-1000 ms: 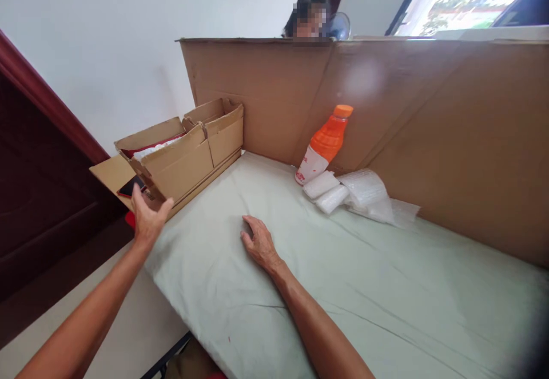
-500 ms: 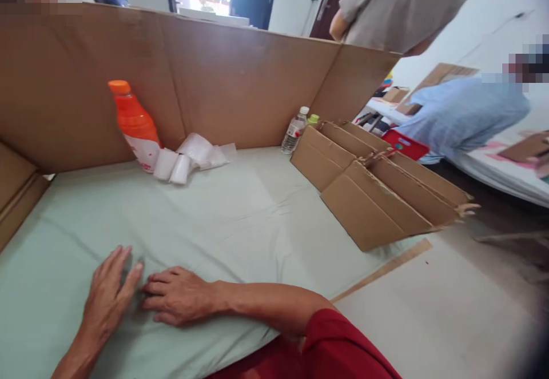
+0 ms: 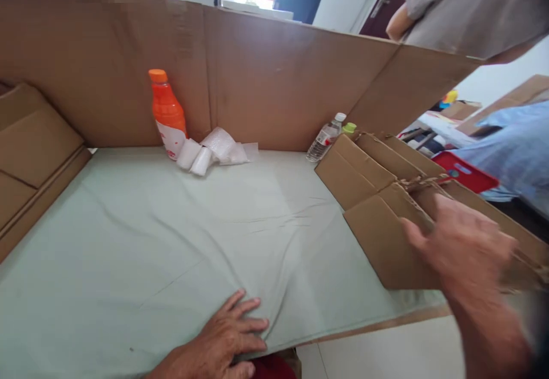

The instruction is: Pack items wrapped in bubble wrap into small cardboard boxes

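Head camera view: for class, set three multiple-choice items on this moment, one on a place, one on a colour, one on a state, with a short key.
1. Where does the orange bottle stand?
A. against the cardboard wall
B. inside the cardboard box
C. on the floor

2. What colour is the cloth under the left hand?
A. red
B. pale green
C. black

3. How is the right hand?
A. flat on the cloth
B. holding the orange bottle
C. at the cardboard box on the right

Key: 1 A, it stands upright by the wall, next to the bubble-wrap rolls. 2 B, the left hand lies flat on pale green fabric. 3 C, the blurred hand reaches over the box's near edge; its grip cannot be told.
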`<control>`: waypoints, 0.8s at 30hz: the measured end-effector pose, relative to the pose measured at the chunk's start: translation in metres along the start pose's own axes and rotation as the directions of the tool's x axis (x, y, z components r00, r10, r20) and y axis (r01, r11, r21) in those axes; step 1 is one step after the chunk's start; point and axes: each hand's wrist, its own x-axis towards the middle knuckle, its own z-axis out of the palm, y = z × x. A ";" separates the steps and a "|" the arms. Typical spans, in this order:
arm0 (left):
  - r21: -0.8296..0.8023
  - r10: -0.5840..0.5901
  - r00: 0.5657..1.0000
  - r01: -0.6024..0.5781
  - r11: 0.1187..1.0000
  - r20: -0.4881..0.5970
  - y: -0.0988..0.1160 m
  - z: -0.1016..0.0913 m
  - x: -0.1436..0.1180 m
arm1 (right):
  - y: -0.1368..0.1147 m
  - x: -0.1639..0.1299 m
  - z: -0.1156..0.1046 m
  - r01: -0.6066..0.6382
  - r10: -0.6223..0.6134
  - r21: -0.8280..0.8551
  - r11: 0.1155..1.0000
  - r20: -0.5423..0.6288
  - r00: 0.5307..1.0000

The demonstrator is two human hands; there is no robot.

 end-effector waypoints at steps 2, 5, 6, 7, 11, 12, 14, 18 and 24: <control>-0.180 0.004 0.999 0.004 0.984 0.042 0.006 -0.005 0.003 | 0.045 -0.004 0.020 -0.001 0.003 -0.036 0.999 0.058 0.998; -0.328 -0.003 1.000 0.000 0.945 -0.008 0.006 -0.008 0.003 | 0.083 -0.018 0.047 0.045 -0.058 0.100 0.994 0.130 0.990; -0.351 -0.019 0.999 0.002 0.936 -0.047 0.005 -0.008 0.001 | 0.085 -0.022 0.049 0.064 -0.082 0.139 0.988 0.128 0.988; -0.367 -0.051 0.994 0.013 0.930 -0.093 0.003 -0.010 -0.003 | 0.081 -0.025 0.047 0.084 -0.104 0.166 0.983 0.113 0.988; -0.410 -0.243 0.931 0.116 0.905 -0.272 -0.008 -0.019 -0.031 | 0.013 -0.030 -0.005 0.206 -0.229 0.236 0.950 0.072 0.971; -0.422 -0.296 0.899 0.143 0.895 -0.322 -0.012 -0.023 -0.039 | -0.014 -0.028 -0.022 0.280 -0.312 0.284 0.917 0.072 0.948; -0.438 -0.385 0.799 0.172 0.882 -0.461 -0.021 -0.030 -0.051 | -0.076 -0.020 -0.056 0.366 -0.427 0.432 0.825 0.051 0.903; -0.363 -0.390 0.521 0.158 0.918 -0.759 -0.037 -0.042 -0.065 | -0.186 0.003 -0.100 0.486 -0.660 0.690 0.536 -0.016 0.751; -0.366 -0.421 0.331 0.216 0.905 -0.845 -0.050 -0.042 -0.088 | -0.217 0.015 -0.104 0.293 -0.456 0.879 0.375 -0.100 0.884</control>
